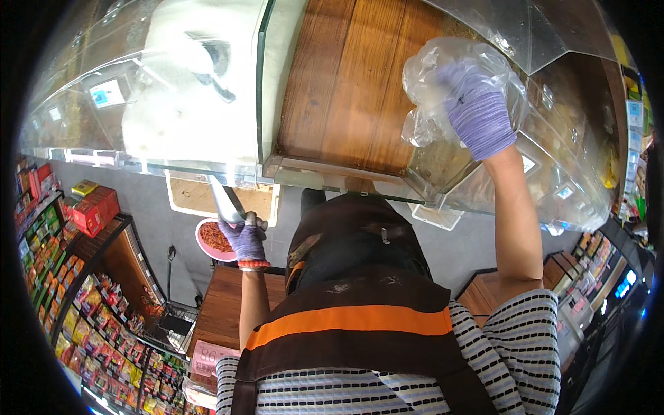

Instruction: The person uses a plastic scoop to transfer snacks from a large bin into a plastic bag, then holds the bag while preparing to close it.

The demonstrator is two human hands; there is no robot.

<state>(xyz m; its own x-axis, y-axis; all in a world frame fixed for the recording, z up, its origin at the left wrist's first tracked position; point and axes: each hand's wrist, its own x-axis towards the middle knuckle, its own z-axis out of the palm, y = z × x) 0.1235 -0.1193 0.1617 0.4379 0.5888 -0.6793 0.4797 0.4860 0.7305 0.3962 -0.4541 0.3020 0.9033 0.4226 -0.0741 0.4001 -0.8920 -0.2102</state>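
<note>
My left hand [244, 237], in a purple knit glove, is closed on a metal scoop [224, 198] at the lower left of the counter. Near it is a pink bowl [199, 237] of reddish dried food. My right hand [469, 101], gloved alike, reaches over the counter at the upper right, inside or behind a crumpled clear plastic bag [423, 78]. The bag hides my fingers, but it is bunched about them. Below the bag lies the brown wooden surface [342, 88] of a glass-walled compartment. A bin of white goods [171, 114] with a dark-handled tool stands to the left.
A glass divider [261, 83] rises between the bin and the wooden compartment. Clear bins [560, 155] with price tags line the right. A beige tray [194, 199] sits under the counter edge. Snack shelves [104, 337], a red box [96, 210] and a wooden table [223, 306] are at the left.
</note>
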